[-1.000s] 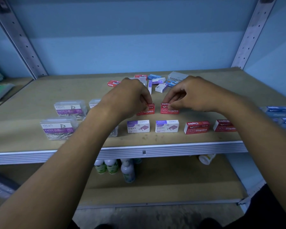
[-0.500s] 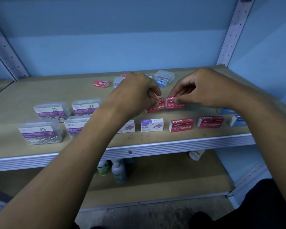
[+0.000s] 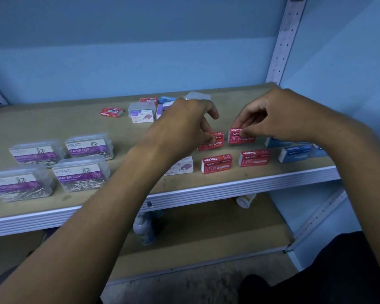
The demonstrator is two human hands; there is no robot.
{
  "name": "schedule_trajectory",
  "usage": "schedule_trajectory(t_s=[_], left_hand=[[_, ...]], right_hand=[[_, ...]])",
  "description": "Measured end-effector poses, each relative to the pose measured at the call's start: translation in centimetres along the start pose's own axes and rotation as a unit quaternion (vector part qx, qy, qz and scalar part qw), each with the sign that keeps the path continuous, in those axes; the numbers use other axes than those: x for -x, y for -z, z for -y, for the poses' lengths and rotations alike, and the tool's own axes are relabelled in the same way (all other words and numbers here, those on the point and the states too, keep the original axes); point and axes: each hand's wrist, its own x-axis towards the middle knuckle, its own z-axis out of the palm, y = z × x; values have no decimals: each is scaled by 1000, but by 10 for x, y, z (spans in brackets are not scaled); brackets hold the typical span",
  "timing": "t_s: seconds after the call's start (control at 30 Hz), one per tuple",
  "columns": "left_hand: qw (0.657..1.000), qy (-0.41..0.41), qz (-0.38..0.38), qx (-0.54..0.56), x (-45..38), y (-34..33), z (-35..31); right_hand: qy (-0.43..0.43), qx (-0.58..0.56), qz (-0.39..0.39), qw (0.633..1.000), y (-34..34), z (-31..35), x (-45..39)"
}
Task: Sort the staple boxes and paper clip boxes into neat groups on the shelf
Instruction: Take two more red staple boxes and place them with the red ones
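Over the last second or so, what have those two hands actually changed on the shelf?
Little. The two red staple boxes they hold in the back row now sit a bit further apart. The left hand and right hand each keep pinching their box. The front red boxes and paper clip boxes stayed put; the camera swung.

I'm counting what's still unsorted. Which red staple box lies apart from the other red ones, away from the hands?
The lone red staple box at the back left of the shelf, barcode side up. The other four red boxes sit in two rows near the front right.
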Motion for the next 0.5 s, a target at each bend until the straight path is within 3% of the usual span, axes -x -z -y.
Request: schedule_trajectory(t_s=[0.5], left_hand=[[999,-4,32,-9,-5,-9,-4]], right_hand=[[-21,5,43,999,0,-18,3]])
